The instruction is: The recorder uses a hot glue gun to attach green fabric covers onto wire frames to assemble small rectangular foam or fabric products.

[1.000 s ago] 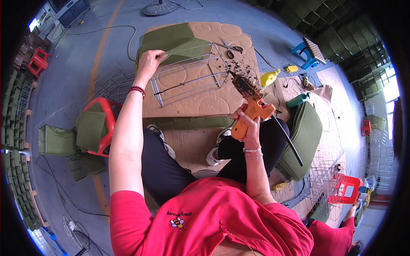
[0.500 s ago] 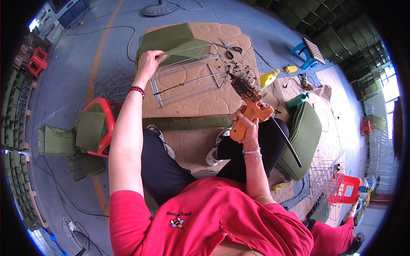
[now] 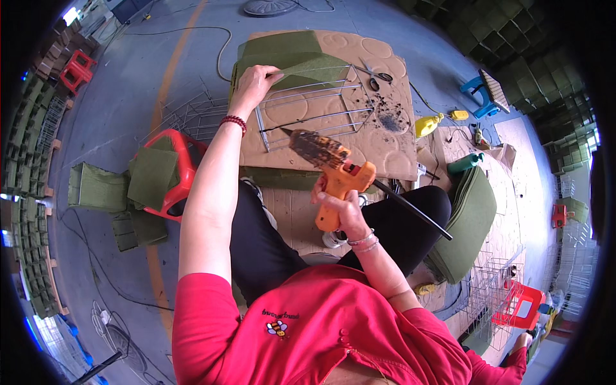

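Observation:
My left hand [image 3: 255, 85] is closed, pinching the edge of a green felt-like sheet [image 3: 314, 69] that lies over the far side of a wire frame [image 3: 312, 115]. In my right hand [image 3: 345, 210] is an orange glue gun [image 3: 348, 178] with a dark-crusted front and a long black glue stick [image 3: 414, 210] out of its back. The gun's tip points left, close to the near-left part of the frame. The frame rests on a cardboard-covered table [image 3: 385, 157].
Scissors [image 3: 380, 76] and black crumbs [image 3: 389, 119] lie at the table's right. A red stool [image 3: 186, 176] with green pieces stands left. Stacked green sheets [image 3: 471, 224], a green bottle [image 3: 466, 163] and a yellow bottle [image 3: 427, 126] are right. Another person's sleeve [image 3: 497, 367] shows lower right.
My right hand has brought the glue gun leftward, from the frame's right end to near its left end. My left hand keeps its pinch on the sheet. The whole view has shifted.

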Demonstrator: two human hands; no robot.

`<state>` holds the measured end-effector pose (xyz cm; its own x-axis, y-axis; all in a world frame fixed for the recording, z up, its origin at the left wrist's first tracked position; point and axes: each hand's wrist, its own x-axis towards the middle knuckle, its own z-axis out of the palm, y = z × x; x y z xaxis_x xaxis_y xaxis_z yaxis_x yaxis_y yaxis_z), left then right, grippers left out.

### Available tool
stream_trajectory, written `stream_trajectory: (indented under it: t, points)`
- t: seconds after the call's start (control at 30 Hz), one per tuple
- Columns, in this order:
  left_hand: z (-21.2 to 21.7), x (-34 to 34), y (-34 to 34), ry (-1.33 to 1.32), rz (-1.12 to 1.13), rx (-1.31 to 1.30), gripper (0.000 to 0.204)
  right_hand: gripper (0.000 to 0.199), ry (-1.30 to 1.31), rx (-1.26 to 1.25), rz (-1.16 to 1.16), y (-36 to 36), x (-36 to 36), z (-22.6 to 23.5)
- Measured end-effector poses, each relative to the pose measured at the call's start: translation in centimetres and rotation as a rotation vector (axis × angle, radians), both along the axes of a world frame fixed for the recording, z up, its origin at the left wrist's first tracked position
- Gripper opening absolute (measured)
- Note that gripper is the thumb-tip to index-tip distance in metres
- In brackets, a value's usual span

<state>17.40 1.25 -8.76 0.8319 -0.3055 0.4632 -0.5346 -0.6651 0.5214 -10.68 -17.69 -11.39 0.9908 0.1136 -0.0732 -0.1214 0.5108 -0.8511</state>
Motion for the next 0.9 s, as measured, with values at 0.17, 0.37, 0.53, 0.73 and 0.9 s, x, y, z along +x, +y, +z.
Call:
stream_trajectory:
  t: [0.17, 0.37, 0.53, 0.73, 0.9]
  points:
    - [-0.1, 0.2, -0.2, 0.007, -0.026, -0.026, 0.020, 0.028, 0.017, -0.060, 0.064, 2.0, 0.5, -0.4]
    - [-0.3, 0.2, -0.1, 0.007, -0.010, -0.027, 0.019, 0.030, 0.020, -0.059, 0.049, 2.4, 0.7, -0.7]
    - [-0.4, 0.4, -0.1, 0.021, -0.009, -0.022, 0.019, 0.031, 0.019, -0.041, 0.059, 2.2, 0.6, -1.1]
    - [-0.1, 0.0, -0.1, 0.038, -0.007, -0.022, 0.019, 0.033, 0.020, -0.059, 0.070, 2.2, 0.7, -1.1]
    - [0.2, 0.2, -0.6, 0.042, -0.016, -0.013, 0.019, 0.033, 0.036, -0.030, 0.060, 1.7, 0.2, -1.5]
